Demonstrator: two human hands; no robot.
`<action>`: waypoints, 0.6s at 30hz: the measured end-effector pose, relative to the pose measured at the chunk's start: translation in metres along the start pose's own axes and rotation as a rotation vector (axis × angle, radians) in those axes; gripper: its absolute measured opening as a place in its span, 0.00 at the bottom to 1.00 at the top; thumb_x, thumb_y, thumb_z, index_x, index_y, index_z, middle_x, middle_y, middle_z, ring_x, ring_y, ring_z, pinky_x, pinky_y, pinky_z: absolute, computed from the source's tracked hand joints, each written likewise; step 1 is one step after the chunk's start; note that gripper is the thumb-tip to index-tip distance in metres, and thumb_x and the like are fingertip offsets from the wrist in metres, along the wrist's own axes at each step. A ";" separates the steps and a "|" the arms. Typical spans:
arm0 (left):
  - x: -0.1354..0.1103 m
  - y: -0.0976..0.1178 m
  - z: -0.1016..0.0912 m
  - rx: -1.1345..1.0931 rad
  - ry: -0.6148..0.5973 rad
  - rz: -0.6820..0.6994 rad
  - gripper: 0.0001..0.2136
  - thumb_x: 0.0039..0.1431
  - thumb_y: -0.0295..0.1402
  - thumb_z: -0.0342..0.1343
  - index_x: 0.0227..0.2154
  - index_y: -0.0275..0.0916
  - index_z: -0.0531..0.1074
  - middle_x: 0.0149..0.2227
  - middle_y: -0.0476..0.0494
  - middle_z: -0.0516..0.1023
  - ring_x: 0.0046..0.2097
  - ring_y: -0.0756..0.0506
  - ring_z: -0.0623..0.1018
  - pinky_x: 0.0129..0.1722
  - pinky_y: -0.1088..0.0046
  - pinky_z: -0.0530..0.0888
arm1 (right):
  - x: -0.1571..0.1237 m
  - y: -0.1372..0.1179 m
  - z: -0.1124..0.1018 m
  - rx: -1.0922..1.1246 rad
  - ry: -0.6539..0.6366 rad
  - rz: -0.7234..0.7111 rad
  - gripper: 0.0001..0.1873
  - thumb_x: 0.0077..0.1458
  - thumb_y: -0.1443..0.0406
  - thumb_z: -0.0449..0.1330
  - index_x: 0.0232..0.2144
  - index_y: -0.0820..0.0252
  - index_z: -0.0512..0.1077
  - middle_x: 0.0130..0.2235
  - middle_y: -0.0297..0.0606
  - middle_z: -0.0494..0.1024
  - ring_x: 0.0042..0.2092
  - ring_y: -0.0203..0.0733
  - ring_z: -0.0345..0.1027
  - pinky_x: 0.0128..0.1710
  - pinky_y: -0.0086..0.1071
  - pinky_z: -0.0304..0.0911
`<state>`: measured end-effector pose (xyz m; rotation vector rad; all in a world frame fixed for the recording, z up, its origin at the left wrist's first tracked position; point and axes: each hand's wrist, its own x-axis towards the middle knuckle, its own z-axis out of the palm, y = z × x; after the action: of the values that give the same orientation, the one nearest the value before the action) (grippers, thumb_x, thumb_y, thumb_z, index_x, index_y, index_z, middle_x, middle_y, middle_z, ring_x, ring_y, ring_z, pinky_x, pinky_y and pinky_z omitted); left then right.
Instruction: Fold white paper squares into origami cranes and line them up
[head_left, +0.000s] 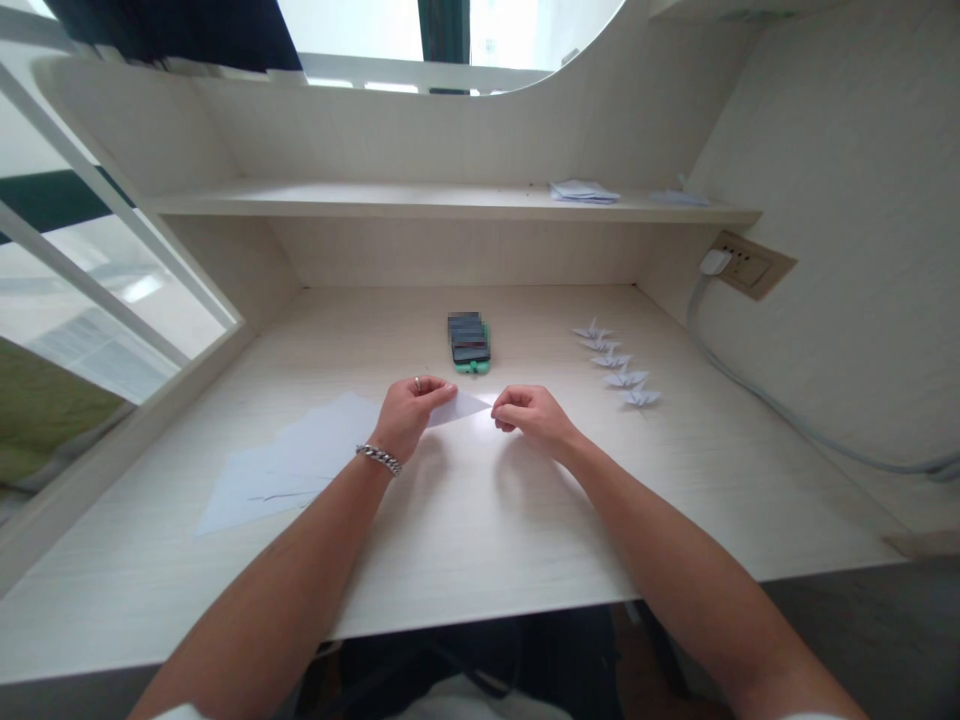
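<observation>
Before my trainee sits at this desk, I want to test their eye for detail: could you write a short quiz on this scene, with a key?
1. Multiple choice: what is worn at the wrist of the left hand? A) a black leather watch; B) a silver chain-link bracelet; C) a red string.
2. True or false: the row of small white folded-paper birds lies to the right of the dark rectangular device with green edging.
3. Which hand has its fingers at the pointed tip of the folded white paper between the hands?

Key: 1. B. 2. True. 3. The right hand.
</observation>
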<state>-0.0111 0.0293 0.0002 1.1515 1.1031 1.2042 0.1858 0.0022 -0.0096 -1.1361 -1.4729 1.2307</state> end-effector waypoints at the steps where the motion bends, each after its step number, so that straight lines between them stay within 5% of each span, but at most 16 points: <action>1: 0.001 0.002 -0.002 -0.037 0.028 0.003 0.13 0.34 0.36 0.71 0.21 0.34 0.75 0.22 0.48 0.75 0.25 0.50 0.71 0.27 0.73 0.64 | 0.000 0.000 -0.001 0.013 0.010 0.001 0.04 0.42 0.67 0.59 0.21 0.62 0.72 0.20 0.33 0.73 0.24 0.34 0.64 0.27 0.29 0.59; 5: 0.002 0.006 -0.003 -0.156 0.083 0.039 0.14 0.32 0.34 0.72 0.22 0.34 0.75 0.22 0.49 0.75 0.25 0.51 0.71 0.28 0.74 0.66 | 0.001 0.002 0.000 0.060 0.054 -0.009 0.05 0.43 0.65 0.61 0.23 0.63 0.74 0.22 0.34 0.74 0.24 0.34 0.64 0.26 0.29 0.60; 18: -0.005 -0.003 0.005 -0.071 -0.085 0.036 0.12 0.41 0.37 0.68 0.24 0.34 0.75 0.23 0.49 0.75 0.27 0.51 0.72 0.29 0.74 0.67 | 0.001 -0.001 0.004 0.149 0.150 -0.077 0.12 0.44 0.58 0.65 0.26 0.61 0.74 0.24 0.34 0.75 0.26 0.35 0.65 0.26 0.29 0.61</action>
<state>-0.0063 0.0242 -0.0022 1.1619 0.9723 1.2013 0.1817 0.0024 -0.0094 -1.0385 -1.2795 1.1564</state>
